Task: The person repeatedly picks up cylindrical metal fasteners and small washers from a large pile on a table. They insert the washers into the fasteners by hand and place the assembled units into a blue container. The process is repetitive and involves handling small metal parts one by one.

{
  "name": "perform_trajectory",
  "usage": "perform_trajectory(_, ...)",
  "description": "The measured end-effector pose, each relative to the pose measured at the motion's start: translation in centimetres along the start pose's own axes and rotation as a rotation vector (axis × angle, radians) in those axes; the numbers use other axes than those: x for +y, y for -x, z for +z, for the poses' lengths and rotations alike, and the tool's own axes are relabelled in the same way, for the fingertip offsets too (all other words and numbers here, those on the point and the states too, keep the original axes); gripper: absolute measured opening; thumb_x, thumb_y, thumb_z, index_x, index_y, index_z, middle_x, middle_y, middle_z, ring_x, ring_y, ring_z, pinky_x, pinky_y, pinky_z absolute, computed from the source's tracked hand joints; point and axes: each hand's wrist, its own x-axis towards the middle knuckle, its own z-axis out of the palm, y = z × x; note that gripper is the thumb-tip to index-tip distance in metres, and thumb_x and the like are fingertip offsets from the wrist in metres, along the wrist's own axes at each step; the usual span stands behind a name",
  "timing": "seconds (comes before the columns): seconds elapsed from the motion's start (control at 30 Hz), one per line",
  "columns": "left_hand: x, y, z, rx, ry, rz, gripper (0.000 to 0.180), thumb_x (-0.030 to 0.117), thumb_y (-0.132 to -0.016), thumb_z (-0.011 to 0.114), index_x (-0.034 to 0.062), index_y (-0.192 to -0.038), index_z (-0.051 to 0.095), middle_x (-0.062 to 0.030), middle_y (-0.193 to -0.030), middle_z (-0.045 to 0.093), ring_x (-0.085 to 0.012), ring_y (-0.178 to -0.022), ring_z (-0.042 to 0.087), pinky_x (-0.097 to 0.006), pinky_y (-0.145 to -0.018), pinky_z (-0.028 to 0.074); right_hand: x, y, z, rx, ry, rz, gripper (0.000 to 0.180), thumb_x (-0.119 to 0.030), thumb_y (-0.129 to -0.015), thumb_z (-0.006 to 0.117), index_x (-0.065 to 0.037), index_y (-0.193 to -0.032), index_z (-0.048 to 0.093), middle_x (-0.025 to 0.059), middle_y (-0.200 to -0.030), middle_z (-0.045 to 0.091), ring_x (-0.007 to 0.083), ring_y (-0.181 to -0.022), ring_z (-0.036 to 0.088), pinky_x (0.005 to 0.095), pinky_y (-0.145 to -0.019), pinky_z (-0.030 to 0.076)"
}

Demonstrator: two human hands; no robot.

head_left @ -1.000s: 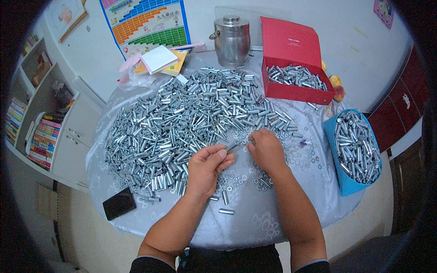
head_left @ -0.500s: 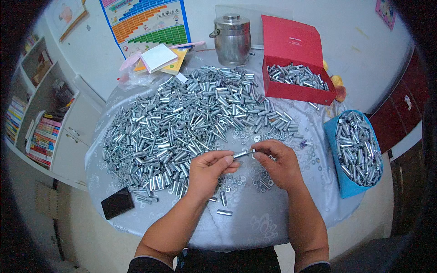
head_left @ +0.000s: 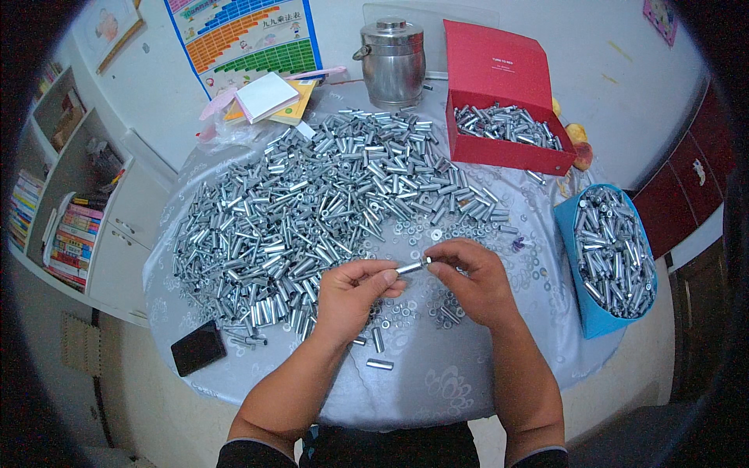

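My left hand (head_left: 349, 295) pinches a silver metal sleeve (head_left: 409, 267) between thumb and fingers. At the sleeve's right end, my right hand (head_left: 474, 281) is closed on a small metal nut (head_left: 428, 261); the two parts meet or nearly touch. Past my hands spreads a large heap of metal sleeves and bolts (head_left: 312, 195). Small washers and nuts (head_left: 402, 312) are scattered on the cloth beneath and between my hands. Nearer to me, a loose sleeve (head_left: 380, 364) lies on its side, and another sleeve (head_left: 378, 339) is close by.
A red box (head_left: 507, 156) of metal parts stands at the back right; a blue bin (head_left: 581, 265) full of assembled-looking pieces is at the right. A steel pot (head_left: 392, 66), notepads (head_left: 268, 97) and a black phone (head_left: 198, 349) also rest on the round table (head_left: 312, 398).
My right hand has come slightly left, bringing the nut up against the sleeve's end; the gap between them has closed. My left hand keeps its pinch on the sleeve.
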Motion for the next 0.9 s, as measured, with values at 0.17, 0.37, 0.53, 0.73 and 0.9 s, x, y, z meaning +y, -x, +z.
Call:
perform_trajectory(0.17,0.1,0.1,0.1,0.018,0.044,-0.011,0.017,0.002,-0.089,0.065,-0.0059,-0.104,0.067,-0.0160,-0.089,0.071,-0.0212,-0.080,0.071,-0.028,-0.072,0.060,0.0,0.1,0.3,0.000,0.001,0.078,0.019,-0.012,-0.087,0.068,-0.001,-0.103,0.068,0.0117,-0.095,0.067,0.0192,-0.085,0.065,0.0312,-0.076,0.052)
perform_trajectory(0.37,-0.2,0.1,0.1,0.021,0.042,0.005,0.016,0.001,-0.089,0.064,-0.0062,-0.103,0.067,-0.0164,-0.090,0.071,-0.0217,-0.079,0.071,-0.029,-0.072,0.060,1.0,0.0,0.4,0.001,0.027,0.393,0.020,-0.020,-0.090,0.067,-0.001,-0.093,0.068,0.0086,-0.079,0.066,0.0148,-0.072,0.062,0.0291,-0.067,0.049)
perform_trajectory(0.53,-0.3,-0.1,0.0,0.041,0.069,-0.005,0.016,-0.001,-0.088,0.064,-0.0072,-0.103,0.067,-0.0162,-0.091,0.070,-0.0227,-0.080,0.071,-0.029,-0.072,0.060,0.2,0.0,1.1,0.070,-0.094,0.133,0.019,-0.021,-0.090,0.067,-0.002,-0.093,0.067,0.0067,-0.076,0.065,0.0122,-0.068,0.059,0.0287,-0.063,0.047)
perform_trajectory(0.73,-0.1,0.0,0.2,0.031,0.084,0.002,0.016,-0.001,-0.088,0.065,-0.0077,-0.103,0.066,-0.0159,-0.091,0.070,-0.0232,-0.080,0.071,-0.029,-0.072,0.061,1.0,0.1,1.2,0.024,-0.154,0.225,0.023,-0.023,-0.091,0.064,-0.001,-0.100,0.066,0.0070,-0.080,0.065,0.0118,-0.071,0.059,0.0287,-0.065,0.048)
perform_trajectory(0.9,-0.2,0.0,0.0,0.026,0.081,0.005,0.017,0.000,-0.088,0.065,-0.0076,-0.103,0.066,-0.0161,-0.091,0.070,-0.0233,-0.081,0.071,-0.029,-0.072,0.060,0.6,-0.1,0.3,-0.103,0.006,0.314,0.028,-0.029,-0.095,0.059,-0.002,-0.098,0.066,0.0074,-0.080,0.065,0.0109,-0.071,0.058,0.0282,-0.064,0.047)
